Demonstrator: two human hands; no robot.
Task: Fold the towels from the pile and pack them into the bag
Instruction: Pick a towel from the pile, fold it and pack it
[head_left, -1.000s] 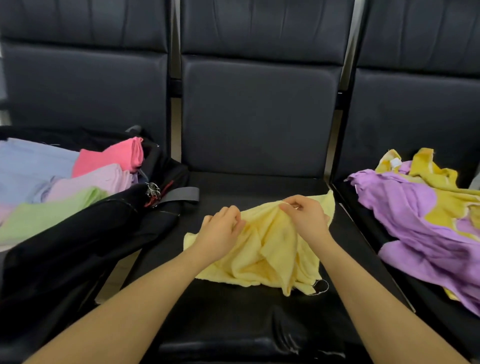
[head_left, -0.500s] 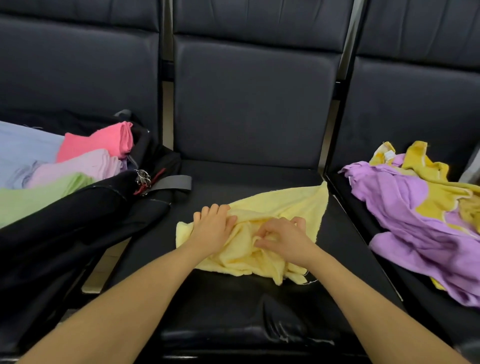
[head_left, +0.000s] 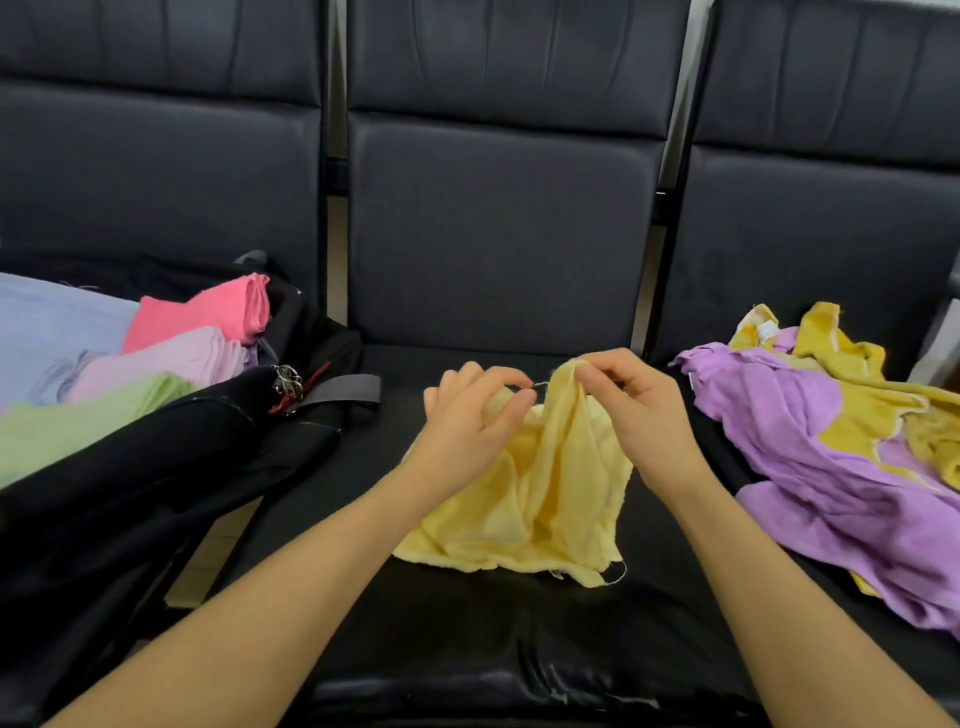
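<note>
The black bag (head_left: 156, 467) lies on your left seat with folded towels (head_left: 171, 358) inside; the towel pile (head_left: 831, 457) sits on your right; the pale yellow towel (head_left: 535, 499) rests on the middle seat (head_left: 467, 634); your left hand (head_left: 467, 421) and right hand (head_left: 644, 410) each pinch its raised top edge with curled fingers.

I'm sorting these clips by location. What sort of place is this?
Probably a waiting area or lounge: a row of linked black padded seats with narrow gaps between them, serving as a worktop beside an open black bag.
</note>
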